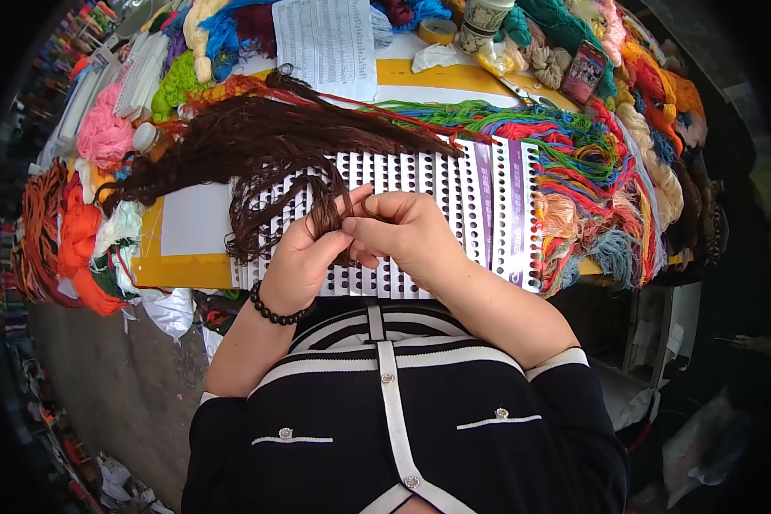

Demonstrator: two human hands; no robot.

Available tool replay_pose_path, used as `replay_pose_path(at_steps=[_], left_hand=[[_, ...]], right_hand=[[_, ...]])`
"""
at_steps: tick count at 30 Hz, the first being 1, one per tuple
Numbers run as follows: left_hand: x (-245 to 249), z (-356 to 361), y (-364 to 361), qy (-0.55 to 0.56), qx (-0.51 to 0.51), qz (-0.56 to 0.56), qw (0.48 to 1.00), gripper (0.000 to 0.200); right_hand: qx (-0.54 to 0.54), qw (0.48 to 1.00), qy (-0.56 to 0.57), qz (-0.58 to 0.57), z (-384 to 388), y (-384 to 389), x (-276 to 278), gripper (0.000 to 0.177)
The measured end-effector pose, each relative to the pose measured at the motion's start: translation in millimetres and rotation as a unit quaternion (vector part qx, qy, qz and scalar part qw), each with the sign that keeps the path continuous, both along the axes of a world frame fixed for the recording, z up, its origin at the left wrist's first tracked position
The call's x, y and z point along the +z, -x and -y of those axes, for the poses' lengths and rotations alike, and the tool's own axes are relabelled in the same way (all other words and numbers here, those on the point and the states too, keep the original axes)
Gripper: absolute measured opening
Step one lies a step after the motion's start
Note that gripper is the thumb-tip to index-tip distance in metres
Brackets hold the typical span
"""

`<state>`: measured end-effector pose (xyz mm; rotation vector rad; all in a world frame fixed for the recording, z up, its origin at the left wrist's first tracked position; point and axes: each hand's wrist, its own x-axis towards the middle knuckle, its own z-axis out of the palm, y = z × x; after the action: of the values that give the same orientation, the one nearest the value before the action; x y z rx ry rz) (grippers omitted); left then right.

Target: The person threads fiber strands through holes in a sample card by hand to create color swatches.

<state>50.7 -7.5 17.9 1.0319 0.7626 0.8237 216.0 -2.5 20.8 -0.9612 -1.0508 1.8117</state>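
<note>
Both my hands meet over the stacked white cards with punched holes (pixel 394 176). My left hand (pixel 304 257) is closed around a bunch of dark brown thread (pixel 265 214), whose loops hang to the left over the cards. Thumb and fingers of my right hand (pixel 407 231) pinch at the same brown thread, close to the left fingertips. A larger mass of dark brown thread (pixel 231 128) lies behind, stretching from the left to the top of the cards. Red, green and blue threads (pixel 591 154) run through the cards' holes at the right.
A printed sheet (pixel 324 43) lies at the back of the yellow-edged table (pixel 184 272). Scissors (pixel 522 90), a tape roll (pixel 438 32), a patterned cup (pixel 481 24) and a phone (pixel 584 72) are at the back right. Pink yarn (pixel 105 124) and other skeins crowd both sides.
</note>
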Motion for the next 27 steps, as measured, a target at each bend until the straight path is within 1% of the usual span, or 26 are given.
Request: replay_pose_path(at_steps=[2,4,7,9,10,11,13,14,15,16,17,18,19,21,23,27], left_hand=[[0.5,0.4,-0.9,-0.002,-0.003,-0.005,1.0,0.044],[0.8,1.2,-1.8,0.029,0.014,0.033,0.999,0.042],[4.2,1.1,-2.8,0.034,0.02,0.06,0.997,0.04],[0.2,0.2,-0.5,0.031,0.033,0.059,0.997,0.039],[-1.2,-0.8,0.5,0.028,0.044,0.057,0.997,0.037],[-1.1,-1.6,1.5,0.028,0.044,0.057,0.997,0.037],[-1.3,-2.6,2.5,-0.01,0.115,0.025,0.993,0.034],[-1.9,-3.1,2.2,-0.017,0.175,0.011,0.984,0.033],[-1.1,-3.7,5.1,-0.017,0.176,0.011,0.984,0.033],[0.9,-4.1,10.6,-0.003,0.136,0.037,0.99,0.035],[3.6,-4.1,13.6,0.01,0.096,0.062,0.993,0.036],[8.1,-3.1,9.9,0.026,0.074,0.043,0.996,0.041],[4.3,-3.1,9.2,0.002,0.035,0.052,0.998,0.044],[9.5,0.7,-4.1,-0.002,0.043,0.02,0.999,0.046],[5.8,1.3,-7.6,-0.01,0.035,0.011,0.999,0.047],[2.3,1.4,-6.8,-0.029,0.018,-0.014,0.999,0.048]], right_hand=[[-0.007,1.0,0.019,-0.013,0.5,0.2,0.7,0.009],[-0.013,0.999,0.037,-0.025,0.9,0.4,-0.8,0.008],[-0.015,0.998,0.036,-0.056,1.2,0.5,-4.9,0.008],[-0.024,0.994,0.048,-0.095,1.8,0.6,-2.1,0.006],[-0.023,0.994,0.048,-0.095,1.3,1.2,-2.8,0.006],[-0.043,0.991,0.062,-0.107,0.3,2.2,-4.3,0.008],[-0.063,0.988,0.078,-0.119,-2.5,0.9,-4.4,0.01],[-0.092,0.97,0.114,-0.196,-6.2,-1.7,-2.8,0.012],[-0.119,0.943,0.149,-0.272,-9.7,-4.6,-2.0,0.014],[-0.101,0.931,0.18,-0.301,-11.3,-9.4,-6.6,0.016],[-0.1,0.931,0.18,-0.301,-11.0,-10.3,-8.5,0.016],[-0.064,0.955,0.148,-0.249,-10.9,-10.8,-9.1,0.015],[-0.028,0.974,0.115,-0.195,-10.9,-10.5,-6.7,0.014],[-0.063,0.989,0.105,-0.087,-3.6,2.3,2.1,0.01],[-0.017,0.996,0.062,-0.061,-2.4,1.3,-0.6,0.009],[-0.026,0.996,0.065,-0.048,-1.7,2.3,-2.1,0.008]])
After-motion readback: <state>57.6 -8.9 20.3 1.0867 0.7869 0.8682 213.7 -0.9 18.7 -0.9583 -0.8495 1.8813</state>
